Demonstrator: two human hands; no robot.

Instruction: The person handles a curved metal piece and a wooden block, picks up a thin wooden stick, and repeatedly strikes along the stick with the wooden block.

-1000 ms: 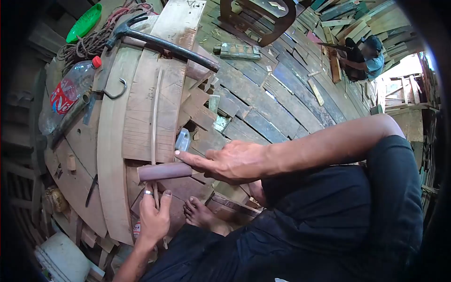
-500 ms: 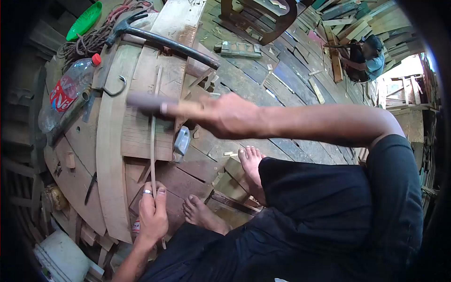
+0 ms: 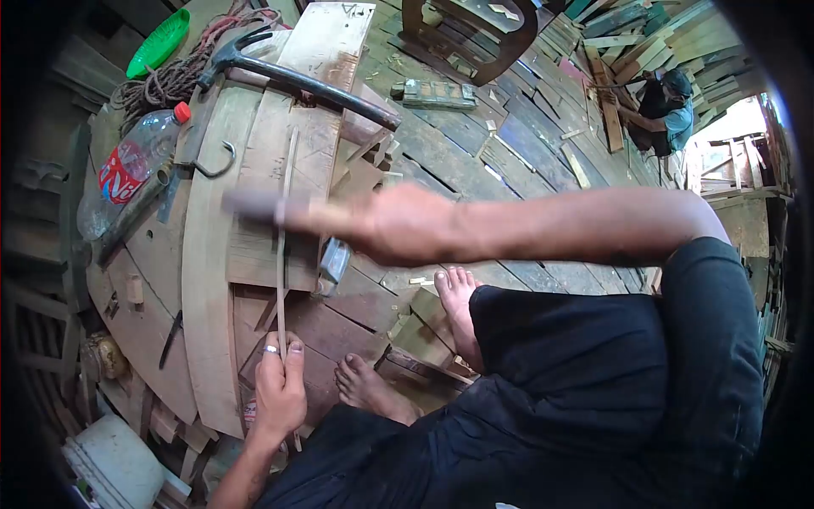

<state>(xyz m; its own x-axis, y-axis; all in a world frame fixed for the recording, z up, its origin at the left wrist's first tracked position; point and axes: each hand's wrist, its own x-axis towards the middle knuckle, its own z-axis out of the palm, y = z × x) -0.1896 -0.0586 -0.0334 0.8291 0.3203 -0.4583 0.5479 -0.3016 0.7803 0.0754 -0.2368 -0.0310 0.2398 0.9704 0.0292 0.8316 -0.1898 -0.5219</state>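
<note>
In my left hand [image 3: 280, 394], closed low on the left, is the lower part of a thin wooden strip [image 3: 282, 305] that runs up over a wooden board [image 3: 254, 263]. My right hand [image 3: 414, 224], smeared by motion, grips a wooden-handled tool with a dark blade [image 3: 250, 205]. The blade lies across the strip; blur hides its exact kind and whether it touches. Above it a claw hammer [image 3: 314, 85] rests on the boards. A metal hook [image 3: 222, 163] sits left of the blade, and a grey metal piece [image 3: 336, 260] lies below my right wrist.
A plastic bottle [image 3: 140, 165] with a red cap lies at the left, near rope [image 3: 170, 89] and a green basket [image 3: 158, 44]. My bare feet are on the plank floor [image 3: 441, 153]. Another person [image 3: 666, 110] crouches at the upper right among stacked wood. A white container [image 3: 114, 462] stands lower left.
The view has shifted slightly, so the bench things sit a little right and lower. Both hands keep their grips; the right hand and tool remain blurred across the strip.
</note>
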